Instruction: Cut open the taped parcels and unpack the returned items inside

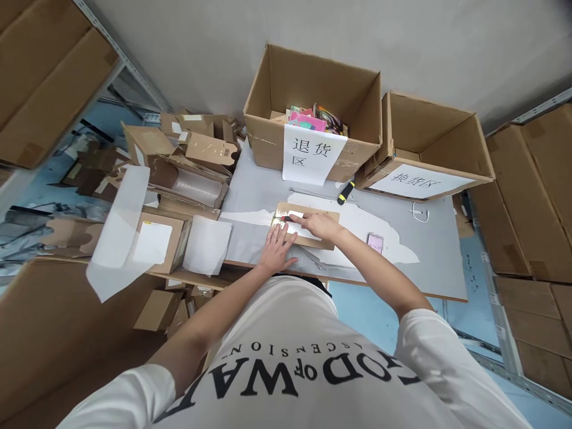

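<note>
Head view, both hands (pixel 297 238) on flat cardboard parcel (pixel 313 235), grey table (pixel 429 238).

Both bare arms reach forward, bent at the elbows, the forearms converging ahead of the chest. The left hand (pixel 276 249) lies flat, palm down, fingers spread and pointing away. The right hand (pixel 318 224), just beyond it, is turned leftward with fingers curled and pinched.

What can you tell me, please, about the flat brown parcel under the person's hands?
The flat brown parcel looks like a thin cardboard mailer with a white label on top. It lies flat on the grey table, near its front edge. The left hand presses its near-left corner, palm down. The right hand rests on the label, holding a small red-and-black tool.
</note>
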### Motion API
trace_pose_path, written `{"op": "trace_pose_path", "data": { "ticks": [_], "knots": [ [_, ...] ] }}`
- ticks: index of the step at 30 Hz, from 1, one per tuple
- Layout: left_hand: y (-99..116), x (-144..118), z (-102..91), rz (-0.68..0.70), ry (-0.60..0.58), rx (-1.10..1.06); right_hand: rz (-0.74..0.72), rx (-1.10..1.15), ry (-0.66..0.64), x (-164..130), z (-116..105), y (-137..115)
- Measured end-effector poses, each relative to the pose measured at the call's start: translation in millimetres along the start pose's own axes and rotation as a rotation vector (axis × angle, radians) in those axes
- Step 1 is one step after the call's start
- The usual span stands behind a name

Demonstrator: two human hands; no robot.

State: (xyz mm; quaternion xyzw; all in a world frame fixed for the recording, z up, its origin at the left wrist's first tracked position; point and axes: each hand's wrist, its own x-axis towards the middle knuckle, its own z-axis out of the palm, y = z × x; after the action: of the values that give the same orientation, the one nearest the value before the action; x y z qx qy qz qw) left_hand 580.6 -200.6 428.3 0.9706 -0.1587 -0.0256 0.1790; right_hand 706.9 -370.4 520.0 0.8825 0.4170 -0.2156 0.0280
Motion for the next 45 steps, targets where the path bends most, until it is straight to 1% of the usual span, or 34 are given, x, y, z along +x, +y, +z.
{"op": "trace_pose_path", "data": {
  "ticks": [10,14,21,25,28,31,34,37,42,45],
  "knots": [
    [1,0,3.3,-0.027,-0.034,0.027,-0.003,-0.031,-0.057,-8,-5,7],
    [2,1,2.6,-0.027,-0.030,0.041,-0.001,-0.075,-0.080,-11,-13,2],
    [4,2,-1.5,-0.046,-0.111,0.122,-0.024,-0.092,-0.122,-9,-32,-8],
    [5,2,-3.3,-0.053,-0.125,0.143,-0.013,-0.076,-0.158,-5,-42,-11],
    [5,3,-3.7,-0.049,-0.124,0.142,-0.002,-0.085,-0.174,-1,-46,-12],
    [4,3,-3.6,-0.044,-0.126,0.136,-0.002,-0.079,-0.194,0,-45,-11],
    [4,2,-3.5,-0.052,-0.130,0.140,-0.017,-0.060,-0.204,-2,-42,-7],
    [4,2,-3.3,-0.047,-0.128,0.137,-0.015,-0.059,-0.211,-8,-39,3],
    [4,2,-1.5,-0.051,-0.112,0.137,-0.002,-0.111,-0.248,-32,-32,28],
    [5,2,-0.1,-0.055,-0.109,0.132,0.005,-0.144,-0.273,-47,-25,39]
  ]
}}
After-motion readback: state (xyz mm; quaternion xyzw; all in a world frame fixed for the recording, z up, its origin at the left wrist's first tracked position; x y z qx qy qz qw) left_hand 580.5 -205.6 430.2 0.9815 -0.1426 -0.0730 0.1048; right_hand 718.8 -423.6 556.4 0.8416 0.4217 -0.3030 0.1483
